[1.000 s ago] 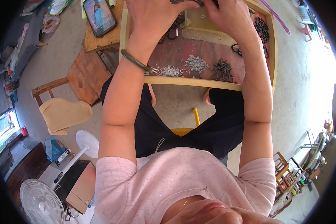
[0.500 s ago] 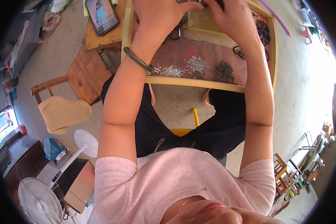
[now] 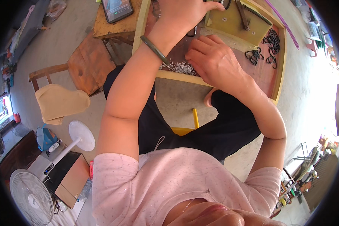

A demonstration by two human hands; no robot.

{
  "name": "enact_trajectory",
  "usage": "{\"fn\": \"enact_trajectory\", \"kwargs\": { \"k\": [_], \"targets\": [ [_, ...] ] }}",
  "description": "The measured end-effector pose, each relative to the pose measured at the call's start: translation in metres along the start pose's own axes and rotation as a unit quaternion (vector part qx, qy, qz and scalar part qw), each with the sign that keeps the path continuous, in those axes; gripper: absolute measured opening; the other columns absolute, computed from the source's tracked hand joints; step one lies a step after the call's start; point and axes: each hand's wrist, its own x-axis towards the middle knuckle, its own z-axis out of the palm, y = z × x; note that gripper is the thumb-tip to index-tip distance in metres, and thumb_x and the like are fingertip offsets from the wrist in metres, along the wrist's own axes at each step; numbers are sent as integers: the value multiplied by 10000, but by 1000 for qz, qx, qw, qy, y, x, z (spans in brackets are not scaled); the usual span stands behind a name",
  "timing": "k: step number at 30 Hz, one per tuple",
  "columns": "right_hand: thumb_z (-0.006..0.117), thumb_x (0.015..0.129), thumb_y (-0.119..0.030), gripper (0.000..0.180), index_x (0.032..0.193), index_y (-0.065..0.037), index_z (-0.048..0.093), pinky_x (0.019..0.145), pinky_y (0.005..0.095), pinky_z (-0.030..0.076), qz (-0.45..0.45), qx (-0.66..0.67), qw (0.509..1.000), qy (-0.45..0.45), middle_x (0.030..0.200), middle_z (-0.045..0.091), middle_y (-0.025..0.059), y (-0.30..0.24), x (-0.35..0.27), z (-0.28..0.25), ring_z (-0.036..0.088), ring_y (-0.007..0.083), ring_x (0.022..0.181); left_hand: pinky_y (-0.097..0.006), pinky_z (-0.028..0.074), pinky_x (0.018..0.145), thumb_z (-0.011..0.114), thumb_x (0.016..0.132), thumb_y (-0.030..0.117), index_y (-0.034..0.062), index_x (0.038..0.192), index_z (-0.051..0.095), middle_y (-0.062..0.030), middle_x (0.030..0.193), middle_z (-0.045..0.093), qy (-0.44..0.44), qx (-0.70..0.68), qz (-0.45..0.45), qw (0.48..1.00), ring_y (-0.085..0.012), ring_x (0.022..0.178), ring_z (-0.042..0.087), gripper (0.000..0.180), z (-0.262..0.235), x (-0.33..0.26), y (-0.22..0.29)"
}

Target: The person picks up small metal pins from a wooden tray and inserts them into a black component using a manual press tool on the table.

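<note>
A wooden-framed tray (image 3: 177,76) with a reddish-brown floor lies in front of my knees. My left hand (image 3: 184,15), with a green bangle (image 3: 154,49) on its wrist, is closed at the tray's far side; its thumb presses a dark metal clip (image 3: 226,3) cut off by the picture's top edge. My right hand (image 3: 214,60) lies lower on the tray, with its bent fingers at a pile of small silver pins (image 3: 180,67). Whether it holds any I cannot tell. More black metal clips (image 3: 267,49) lie at the tray's right, next to a yellowish board (image 3: 229,22).
A phone (image 3: 116,9) lies on a small wooden table at the upper left, with a wooden stool (image 3: 88,66) and a beige-cushioned chair (image 3: 60,101) beside it. White fans (image 3: 30,196) stand at the lower left. A purple strip (image 3: 282,22) lies right of the tray.
My right hand has come down from the tray's far side to the pile of silver pins. My left hand has stayed up at the far side, and the view has shifted closer.
</note>
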Motion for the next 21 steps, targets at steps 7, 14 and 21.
{"fn": "enact_trajectory", "kwargs": {
  "k": [7, 14, 21],
  "targets": [
    [651, 717, -118, 86, 783, -65, 640, 815, 356, 491, -21, -25, 999, -30, 845, 600, 66, 1, 1, 3, 618, 243, 876, -478, 342, 1029, 941, 613, 382, 72, 1000, 580, -109, 986, 580, -3, 5, -2, 1000, -301, 1037, 553, 614, 0, -2, 0],
    [647, 746, -139, 86, 790, -65, 651, 841, 353, 485, -54, -54, 995, -57, 851, 615, 59, 2, 4, 5, 622, 229, 891, -471, 340, 1025, 946, 618, 396, 62, 1005, 582, -100, 976, 571, -2, 5, -1, 1000, -286, 1024, 548, 628, -1, -1, 0],
    [650, 760, -145, 91, 797, -72, 689, 863, 333, 489, -126, -90, 983, -93, 885, 637, 41, 7, 18, 3, 624, 213, 915, -467, 342, 1027, 941, 633, 411, 64, 999, 580, -99, 972, 569, -12, 11, -6, 1000, -288, 1021, 549, 619, -3, -1, 0]
  ]
}}
